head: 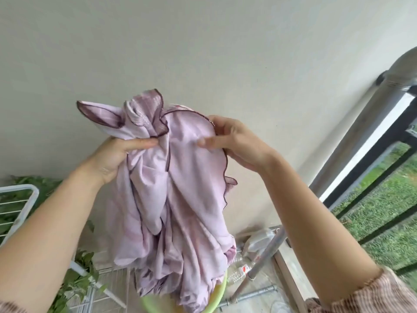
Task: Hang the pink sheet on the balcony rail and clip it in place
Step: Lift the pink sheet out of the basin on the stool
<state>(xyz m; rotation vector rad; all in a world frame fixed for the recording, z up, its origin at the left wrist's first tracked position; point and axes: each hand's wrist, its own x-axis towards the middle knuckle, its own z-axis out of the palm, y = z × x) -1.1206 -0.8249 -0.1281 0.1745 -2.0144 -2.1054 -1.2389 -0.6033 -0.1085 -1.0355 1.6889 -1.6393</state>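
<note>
The pink sheet (180, 188) hangs bunched directly above the green basin (218, 295), with its lower folds reaching into it. The left hand (117, 157) grips a gathered wad. The right hand (234, 141) pinches the dark-stitched hem. The fabric looks light and limp, so expect sagging. Grasp along the hem, near the corners. The balcony rail (376, 159) stands right of the basin.

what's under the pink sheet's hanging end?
A light green basin sits below the pink sheet; only part of its rim shows. The fabric covers its inside, so any contents cannot be seen.
</note>
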